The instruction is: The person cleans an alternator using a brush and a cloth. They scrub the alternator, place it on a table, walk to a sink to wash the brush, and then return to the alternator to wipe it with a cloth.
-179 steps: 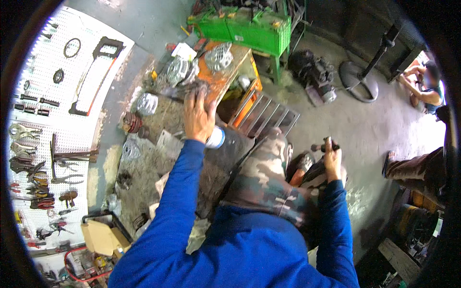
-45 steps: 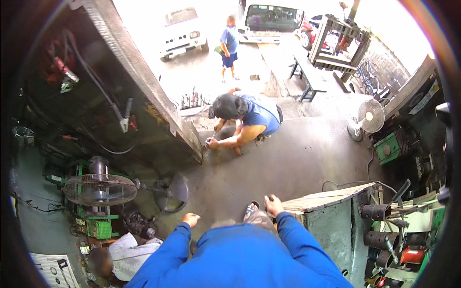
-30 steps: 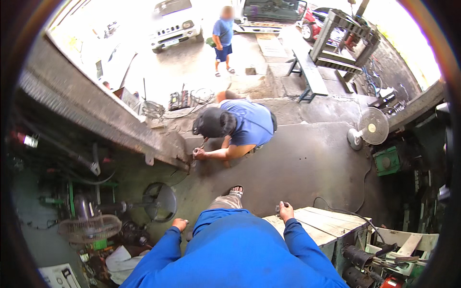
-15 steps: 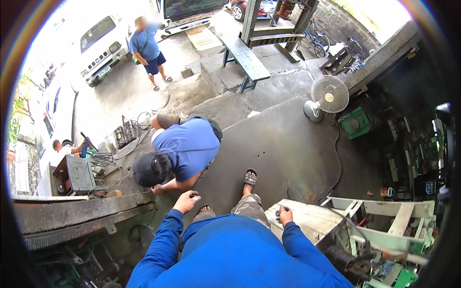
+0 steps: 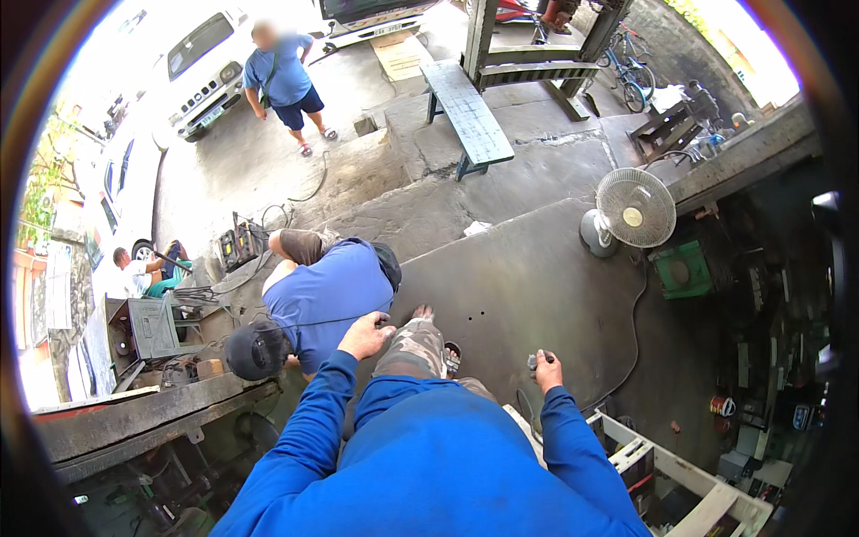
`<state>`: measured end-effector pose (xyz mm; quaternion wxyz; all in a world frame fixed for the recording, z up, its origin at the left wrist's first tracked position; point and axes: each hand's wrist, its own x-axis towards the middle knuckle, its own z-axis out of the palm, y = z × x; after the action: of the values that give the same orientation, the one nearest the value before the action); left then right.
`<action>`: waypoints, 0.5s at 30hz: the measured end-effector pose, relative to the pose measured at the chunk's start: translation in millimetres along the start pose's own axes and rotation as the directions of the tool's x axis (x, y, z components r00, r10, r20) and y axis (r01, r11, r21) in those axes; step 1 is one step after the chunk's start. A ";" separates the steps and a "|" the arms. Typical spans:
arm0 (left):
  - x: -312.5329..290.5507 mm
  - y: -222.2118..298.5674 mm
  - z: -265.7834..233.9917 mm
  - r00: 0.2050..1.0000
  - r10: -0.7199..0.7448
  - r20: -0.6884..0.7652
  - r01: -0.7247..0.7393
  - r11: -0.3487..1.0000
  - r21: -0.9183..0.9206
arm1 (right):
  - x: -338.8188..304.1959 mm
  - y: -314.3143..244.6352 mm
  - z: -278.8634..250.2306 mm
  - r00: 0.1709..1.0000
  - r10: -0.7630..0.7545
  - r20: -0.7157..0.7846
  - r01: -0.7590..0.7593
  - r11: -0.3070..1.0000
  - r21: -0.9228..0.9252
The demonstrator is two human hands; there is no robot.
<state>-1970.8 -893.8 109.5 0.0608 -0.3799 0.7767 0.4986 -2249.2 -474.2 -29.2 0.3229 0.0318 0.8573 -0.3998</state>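
Note:
My left hand (image 5: 365, 336) hangs in front of me with its thumb and fingers apart, next to the back of a crouching co-worker (image 5: 327, 291) in a blue shirt. The fingertips look dark, and I see nothing held in them. Out to the right, my right hand (image 5: 548, 370) is closed, with a small grey lump (image 5: 532, 362) showing at its fingers; its kind is too small to tell. Both of my sleeves are blue. The co-worker's dark cap (image 5: 258, 351) is bent low over the bench edge, and most of that person's hands are hidden.
A standing fan (image 5: 635, 208) with a trailing cord is at the right. A pale frame (image 5: 667, 470) lies by my right arm. A long heavy bench edge (image 5: 152, 412) runs at the left. Farther off are a blue bench (image 5: 467, 112), a standing person (image 5: 279, 79) and a white car (image 5: 201, 72).
My view has shifted. My right hand has swung forward, away from the pale board. My left hand is now beside the co-worker's back, and my feet have changed place in a step.

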 end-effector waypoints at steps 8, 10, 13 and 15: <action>151.5 5.9 -13.9 0.988 -0.151 -0.018 0.151 0.988 0.018 | 101.6 -75.5 6.4 0.994 0.101 0.051 -0.099 0.994 -0.040; 187.1 0.6 -16.7 0.967 -0.253 0.021 0.253 0.967 0.019 | 132.6 -103.6 -5.7 0.981 0.188 0.057 -0.184 0.980 -0.072; 245.2 1.7 -38.2 0.951 -0.310 0.012 0.310 0.951 0.008 | 186.8 -161.2 -17.2 1.000 0.012 0.012 -0.011 0.995 -0.103; 272.7 5.2 -53.7 0.944 -0.329 0.034 0.329 0.944 0.003 | 213.8 -202.3 -23.6 0.998 -0.066 0.001 0.066 0.996 -0.056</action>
<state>-2150.9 -1081.1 10.8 0.1559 -0.4958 0.7007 0.4887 -2493.7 -638.2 -7.3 0.3098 -0.0054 0.8688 -0.3862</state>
